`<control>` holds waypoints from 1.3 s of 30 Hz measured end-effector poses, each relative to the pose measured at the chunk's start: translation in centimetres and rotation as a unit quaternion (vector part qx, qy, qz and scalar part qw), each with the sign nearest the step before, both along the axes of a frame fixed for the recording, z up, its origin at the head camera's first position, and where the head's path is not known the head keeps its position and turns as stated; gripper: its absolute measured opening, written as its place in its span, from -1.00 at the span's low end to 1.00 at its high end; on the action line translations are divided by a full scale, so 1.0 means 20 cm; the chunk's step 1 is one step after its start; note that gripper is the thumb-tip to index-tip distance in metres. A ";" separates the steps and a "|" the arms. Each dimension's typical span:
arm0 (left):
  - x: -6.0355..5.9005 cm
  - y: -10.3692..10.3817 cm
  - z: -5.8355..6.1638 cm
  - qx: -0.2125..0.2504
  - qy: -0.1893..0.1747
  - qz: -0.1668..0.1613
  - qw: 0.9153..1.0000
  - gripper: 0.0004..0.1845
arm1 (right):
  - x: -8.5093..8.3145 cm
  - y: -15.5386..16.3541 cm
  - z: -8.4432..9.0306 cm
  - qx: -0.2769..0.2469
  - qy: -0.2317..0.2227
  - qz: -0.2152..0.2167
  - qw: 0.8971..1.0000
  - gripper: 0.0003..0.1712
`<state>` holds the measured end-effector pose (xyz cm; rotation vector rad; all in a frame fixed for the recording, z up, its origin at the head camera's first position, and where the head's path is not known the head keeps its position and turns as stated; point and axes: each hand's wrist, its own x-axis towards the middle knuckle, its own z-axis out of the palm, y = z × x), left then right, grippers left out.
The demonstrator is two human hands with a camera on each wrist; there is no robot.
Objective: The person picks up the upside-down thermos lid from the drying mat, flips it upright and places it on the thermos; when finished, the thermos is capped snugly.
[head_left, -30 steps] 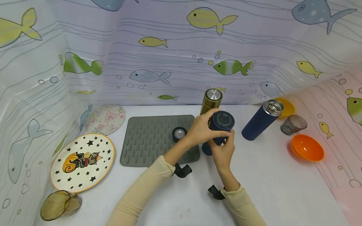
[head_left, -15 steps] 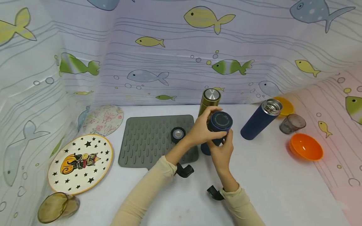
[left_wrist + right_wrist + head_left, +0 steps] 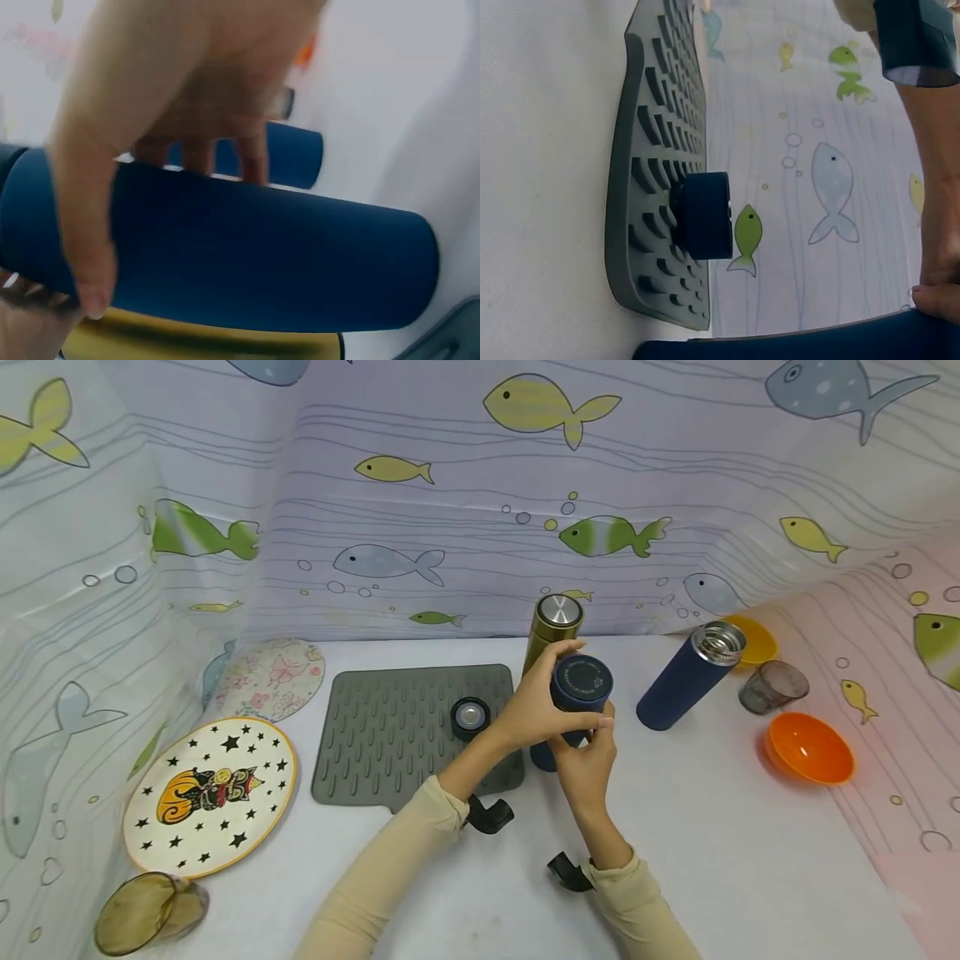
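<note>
In the head view, both hands hold a dark blue thermos bottle [image 3: 582, 697] whose dark round top faces up with a ring of small print. My left hand [image 3: 536, 710] wraps its upper part from the left; thumb and fingers also show round the blue body [image 3: 247, 247] in the left wrist view. My right hand [image 3: 588, 768] grips it from the front, just below the left thumb, its fingertips partly hidden. Whether the base touches the table cannot be told. A round cap [image 3: 471, 718] lies on the grey mat [image 3: 390, 735], also in the right wrist view.
Behind the hands stands a gold thermos [image 3: 555, 627]. To the right are an uncapped blue thermos [image 3: 678, 685], a grey glass [image 3: 772, 687], an orange bowl [image 3: 808, 749] and a yellow bowl [image 3: 753, 639]. An owl-patterned plate [image 3: 210, 797], a floral plate [image 3: 273, 677] and an amber glass [image 3: 150, 914] lie left.
Both hands keep their hold on the blue thermos. The print on its round top has turned slightly. The whole head view has shifted a little; the other things stay put.
</note>
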<state>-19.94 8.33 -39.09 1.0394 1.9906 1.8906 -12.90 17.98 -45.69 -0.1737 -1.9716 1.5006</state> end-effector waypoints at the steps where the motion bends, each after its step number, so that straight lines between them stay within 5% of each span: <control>1: 0.00 0.00 0.00 -0.010 0.003 0.010 1.000 -0.09 | 0.00 0.00 0.00 -0.001 0.000 0.000 1.000 -0.23; 7: 0.00 -0.04 0.00 0.015 -0.032 -0.044 0.998 -0.12 | 0.02 -0.01 0.00 0.010 0.010 0.014 1.000 -0.21; 12: 0.02 -0.05 -0.01 -0.006 0.007 0.017 1.000 -0.11 | 0.02 -0.02 0.00 0.014 0.018 0.016 1.000 -0.21; 17: 0.02 -0.07 -0.04 0.051 -0.007 -0.029 0.998 -0.13 | 0.03 -0.02 0.00 0.014 0.013 0.014 1.000 -0.19; 22: 0.02 -0.08 -0.04 0.026 0.007 0.005 1.000 -0.11 | 0.03 -0.03 -0.01 0.020 0.010 0.012 1.000 -0.19; 26: 0.02 -0.09 -0.03 0.041 -0.002 -0.033 0.999 -0.08 | 0.03 -0.03 -0.01 0.024 0.019 0.012 0.999 -0.18; 31: 0.03 -0.09 -0.02 -0.010 0.030 0.006 0.999 -0.04 | 0.03 -0.04 -0.01 0.023 0.028 0.019 0.999 -0.17; 35: 0.03 -0.10 -0.01 0.027 0.009 -0.023 0.999 -0.04 | 0.04 -0.05 -0.01 0.026 0.024 0.020 0.999 -0.18; 39: 0.03 -0.11 -0.01 0.019 0.011 -0.007 1.000 -0.02 | 0.04 -0.05 -0.01 0.034 0.027 0.022 0.999 -0.21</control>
